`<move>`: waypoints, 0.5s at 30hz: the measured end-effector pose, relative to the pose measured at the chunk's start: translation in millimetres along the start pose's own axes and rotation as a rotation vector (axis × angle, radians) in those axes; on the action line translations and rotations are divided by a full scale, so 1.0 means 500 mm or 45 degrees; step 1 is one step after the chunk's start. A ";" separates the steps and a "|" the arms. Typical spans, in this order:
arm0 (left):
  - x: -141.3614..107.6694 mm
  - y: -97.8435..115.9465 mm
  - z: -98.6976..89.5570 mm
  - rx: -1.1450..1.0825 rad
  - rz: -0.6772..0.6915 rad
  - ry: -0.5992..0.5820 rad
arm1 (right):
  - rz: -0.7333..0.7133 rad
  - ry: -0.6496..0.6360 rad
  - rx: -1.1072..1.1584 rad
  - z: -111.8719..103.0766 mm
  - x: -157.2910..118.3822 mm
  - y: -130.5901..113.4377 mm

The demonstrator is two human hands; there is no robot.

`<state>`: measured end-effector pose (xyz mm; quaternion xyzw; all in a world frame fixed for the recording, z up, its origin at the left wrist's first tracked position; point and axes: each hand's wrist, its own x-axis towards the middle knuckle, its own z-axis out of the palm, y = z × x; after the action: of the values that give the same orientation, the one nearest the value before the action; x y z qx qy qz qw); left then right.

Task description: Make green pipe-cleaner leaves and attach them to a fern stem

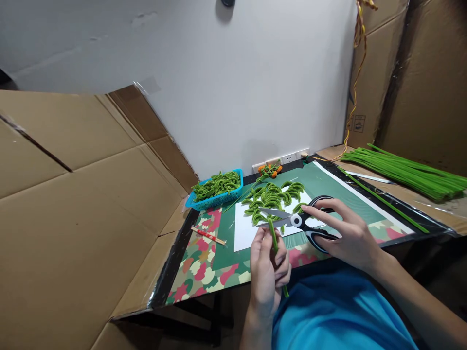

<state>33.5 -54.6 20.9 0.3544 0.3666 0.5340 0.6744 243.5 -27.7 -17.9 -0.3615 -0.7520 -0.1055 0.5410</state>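
Observation:
Near the table's front edge my left hand [269, 267] pinches a green fuzzy stem [273, 234], its upper end pointing up and a lower end showing below the fingers. My right hand [346, 233] holds black-and-white scissors [296, 220] by the handles. The scissor blades are spread and point left, at the stem's upper end. Behind the blades, several short curved green pieces [272, 198] lie on a white sheet [242, 239].
A blue basket [215, 198] full of green pieces stands at the back left. Orange-tipped stems [270, 170] lie by the wall sockets. Long green stems [404, 170] are piled at right. A red-wrapped stick [207, 235] lies at left. Cardboard [80, 218] borders the table.

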 end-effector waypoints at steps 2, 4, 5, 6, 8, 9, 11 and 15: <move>0.005 -0.009 0.002 0.078 -0.027 -0.019 | -0.029 0.034 -0.040 0.004 -0.001 -0.003; 0.008 -0.016 0.003 0.122 -0.037 -0.043 | -0.065 0.054 -0.076 0.007 -0.002 -0.007; 0.009 -0.018 0.004 0.132 -0.035 -0.054 | -0.077 0.053 -0.083 0.008 -0.002 -0.008; 0.009 -0.020 0.004 0.138 -0.031 -0.066 | -0.082 0.047 -0.087 0.009 -0.002 -0.010; 0.007 -0.020 0.006 0.137 -0.023 -0.079 | -0.075 0.035 -0.102 0.009 -0.003 -0.012; 0.006 -0.019 0.007 0.128 -0.021 -0.081 | -0.070 0.030 -0.109 0.009 -0.003 -0.012; 0.003 -0.016 0.009 0.090 -0.003 -0.072 | -0.075 0.010 -0.120 0.010 -0.004 -0.012; 0.002 -0.011 0.011 0.016 0.079 -0.015 | -0.136 -0.074 -0.167 0.012 -0.007 -0.012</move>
<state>40.7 -54.9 18.7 0.3732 0.3547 0.5503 0.6574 235.7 -30.0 -21.9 -0.3585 -0.7770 -0.1726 0.4878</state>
